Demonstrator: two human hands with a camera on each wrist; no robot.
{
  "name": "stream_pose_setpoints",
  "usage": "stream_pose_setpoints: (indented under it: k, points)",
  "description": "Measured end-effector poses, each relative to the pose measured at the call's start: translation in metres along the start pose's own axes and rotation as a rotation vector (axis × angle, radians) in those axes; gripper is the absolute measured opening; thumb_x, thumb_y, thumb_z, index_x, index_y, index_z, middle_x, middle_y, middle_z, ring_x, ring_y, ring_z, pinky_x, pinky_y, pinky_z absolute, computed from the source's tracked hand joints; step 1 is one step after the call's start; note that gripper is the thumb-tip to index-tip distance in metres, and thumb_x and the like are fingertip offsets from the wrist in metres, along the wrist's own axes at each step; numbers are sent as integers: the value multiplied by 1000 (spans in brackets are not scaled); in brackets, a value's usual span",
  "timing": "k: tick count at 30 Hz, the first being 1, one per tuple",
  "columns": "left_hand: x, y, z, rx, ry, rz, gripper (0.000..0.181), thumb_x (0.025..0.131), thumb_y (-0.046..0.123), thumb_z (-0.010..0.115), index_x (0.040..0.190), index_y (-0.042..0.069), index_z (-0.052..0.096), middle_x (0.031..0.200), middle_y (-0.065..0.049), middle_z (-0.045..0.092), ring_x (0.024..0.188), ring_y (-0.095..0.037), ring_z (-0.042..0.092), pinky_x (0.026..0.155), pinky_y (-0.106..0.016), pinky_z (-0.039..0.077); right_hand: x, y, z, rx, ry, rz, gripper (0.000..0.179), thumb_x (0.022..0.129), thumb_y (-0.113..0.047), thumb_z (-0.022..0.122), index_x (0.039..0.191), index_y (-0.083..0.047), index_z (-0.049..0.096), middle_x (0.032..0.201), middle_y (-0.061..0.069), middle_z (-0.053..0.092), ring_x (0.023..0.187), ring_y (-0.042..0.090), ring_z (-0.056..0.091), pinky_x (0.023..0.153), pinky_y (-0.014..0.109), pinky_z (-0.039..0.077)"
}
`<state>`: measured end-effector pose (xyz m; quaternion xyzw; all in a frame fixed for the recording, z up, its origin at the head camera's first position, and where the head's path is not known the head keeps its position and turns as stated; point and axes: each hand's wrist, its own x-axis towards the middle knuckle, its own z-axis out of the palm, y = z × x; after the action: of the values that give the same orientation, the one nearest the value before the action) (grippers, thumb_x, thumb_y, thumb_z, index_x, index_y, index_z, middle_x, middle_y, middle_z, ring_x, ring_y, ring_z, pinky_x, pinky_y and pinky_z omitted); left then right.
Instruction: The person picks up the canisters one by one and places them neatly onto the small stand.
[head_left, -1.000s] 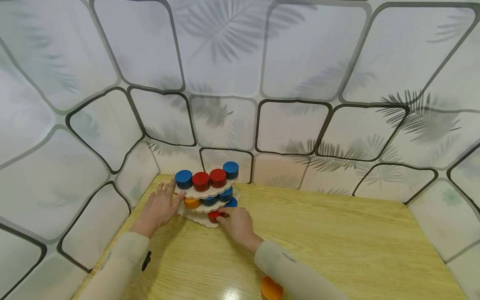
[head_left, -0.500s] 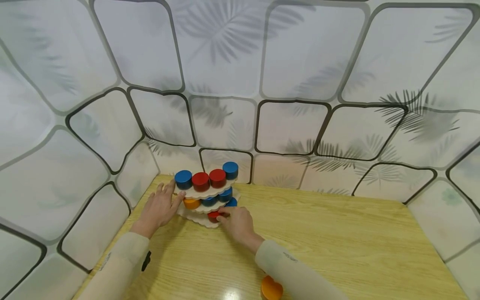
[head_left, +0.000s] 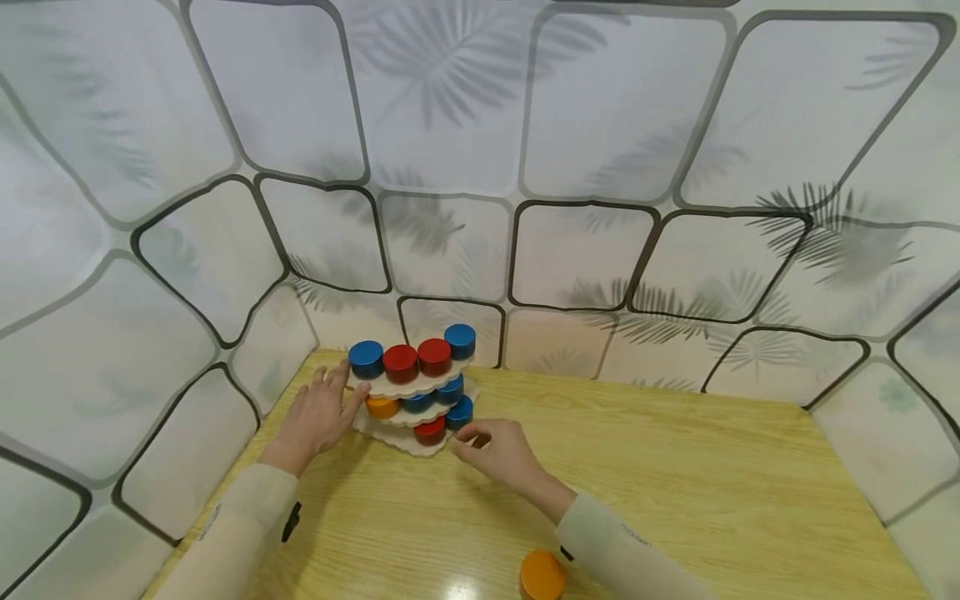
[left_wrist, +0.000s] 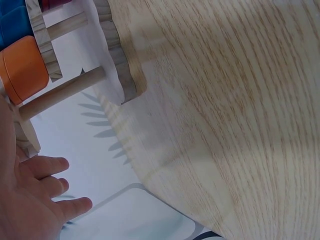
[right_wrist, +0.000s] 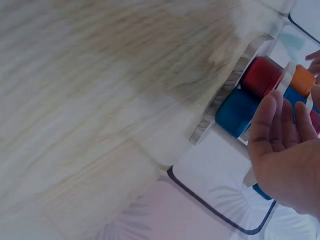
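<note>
A tiered wooden stand (head_left: 390, 386) with scalloped edges stands at the back left, bearing blue, red and orange cylinders. My left hand (head_left: 313, 414) rests against its left end, thumb at the front; in the left wrist view the fingers (left_wrist: 50, 182) stretch past a tier's end, near an orange cylinder (left_wrist: 25, 69). On the lowest tier sit a red cylinder (head_left: 430, 432) and a blue cylinder (head_left: 460, 413) side by side. Just right of them is my right hand (head_left: 506, 454), fingers loosely bent and holding nothing. The right wrist view shows its fingers (right_wrist: 262, 122) apart from the red cylinder.
An orange cylinder (head_left: 542, 575) stands on the wooden table (head_left: 675, 467) near the front, beside my right sleeve (head_left: 626, 546). Patterned walls (head_left: 585, 258) rise close behind the stand and along its left. Top-tier cylinders, blue (head_left: 366, 358) and red (head_left: 401, 363) among them, stand side by side.
My right hand has let go of the red cylinder on the lowest tier and drawn back to the right, uncovering the blue one beside it. The left hand has stayed in place.
</note>
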<state>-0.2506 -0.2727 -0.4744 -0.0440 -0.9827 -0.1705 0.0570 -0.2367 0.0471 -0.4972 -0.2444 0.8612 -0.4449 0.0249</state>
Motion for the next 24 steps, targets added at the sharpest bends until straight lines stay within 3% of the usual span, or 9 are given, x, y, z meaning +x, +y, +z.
stream_pose_setpoints:
  k: [6, 17, 24]
  points:
    - [2, -1, 2, 3, -17, -7, 83, 113, 57, 27, 164, -9, 24, 165, -35, 32, 154, -59, 23, 121, -76, 25, -26, 9, -16, 86, -104, 55, 31, 97, -31, 77, 116, -6, 80, 108, 6, 80, 86, 11, 68, 66, 23, 56]
    - [0, -1, -1, 20, -20, -7, 82, 113, 56, 26, 164, -8, 22, 165, -35, 33, 154, -60, 22, 121, -77, 23, -67, 19, -29, 165, -267, 47, 38, 99, -32, 75, 127, -6, 75, 122, 12, 77, 96, 5, 68, 81, 22, 57]
    - [1, 0, -1, 17, -27, -6, 84, 113, 58, 25, 165, -8, 21, 166, -35, 30, 155, -59, 20, 122, -76, 22, -91, 24, -40, 224, -338, 30, 39, 99, -27, 76, 131, -6, 72, 125, 13, 76, 106, 19, 71, 88, 26, 59]
